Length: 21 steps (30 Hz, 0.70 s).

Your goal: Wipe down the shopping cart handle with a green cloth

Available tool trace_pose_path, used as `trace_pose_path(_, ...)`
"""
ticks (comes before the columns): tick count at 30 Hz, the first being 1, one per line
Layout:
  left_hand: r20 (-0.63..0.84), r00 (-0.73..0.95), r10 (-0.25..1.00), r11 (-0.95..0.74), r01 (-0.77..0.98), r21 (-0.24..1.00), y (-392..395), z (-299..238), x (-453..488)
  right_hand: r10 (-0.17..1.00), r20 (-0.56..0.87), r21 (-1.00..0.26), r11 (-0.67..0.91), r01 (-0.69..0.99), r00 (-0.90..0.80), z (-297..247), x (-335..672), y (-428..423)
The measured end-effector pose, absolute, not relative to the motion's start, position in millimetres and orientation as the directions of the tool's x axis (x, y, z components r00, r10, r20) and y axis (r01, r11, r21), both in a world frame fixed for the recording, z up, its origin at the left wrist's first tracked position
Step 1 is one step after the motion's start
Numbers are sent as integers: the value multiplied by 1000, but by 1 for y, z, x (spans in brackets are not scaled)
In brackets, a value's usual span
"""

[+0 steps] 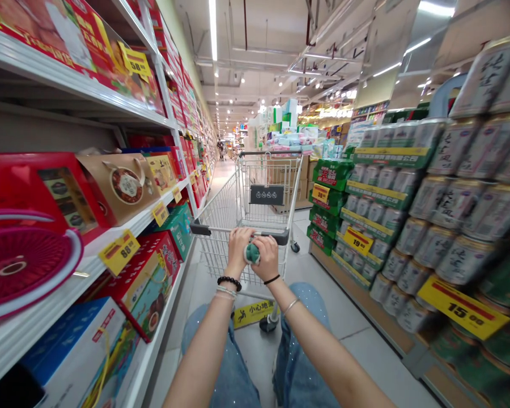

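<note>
Both my hands are together at the middle of the handle [216, 230] of a wire shopping cart [221, 258]. My left hand [239, 245] is closed, its fingers curled over the handle. A small rounded green and white thing [251, 253] shows between the hands; its kind is unclear. My right hand [268, 256] is closed against this thing, fingers bent at the handle. Part of the thing and the fingertips are hidden. A dark panel [266, 195] hangs inside the cart.
Shelves [170, 195] with gift boxes [119, 184] line the left side. Stacked drink cans [463, 198] and green packs [329, 198] stand on the right. Cardboard boxes [308, 170] lie beyond the cart. A yellow floor sign [253, 313] is below it. The aisle runs ahead to the left.
</note>
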<state>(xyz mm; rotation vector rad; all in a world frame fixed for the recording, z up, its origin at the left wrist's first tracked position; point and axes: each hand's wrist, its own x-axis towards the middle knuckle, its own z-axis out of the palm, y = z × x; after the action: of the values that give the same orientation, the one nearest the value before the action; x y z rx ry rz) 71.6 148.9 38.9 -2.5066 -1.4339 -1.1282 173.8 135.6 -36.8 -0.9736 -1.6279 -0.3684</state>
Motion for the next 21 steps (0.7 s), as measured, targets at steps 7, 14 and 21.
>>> trace_pose_path(7,666,332,668,-642,709,291,148,42,60,250,945,-320,581,748,210,-17,248,118)
trace_pose_path(14,706,138,695,-434,863,259,169,44,-6,256,921,-384,474,792,294,8,277,127)
trace_pose_path(21,687,200,699,-444,874,197,178,42,-22,334,922,-352,513,783,196,2,282,158)
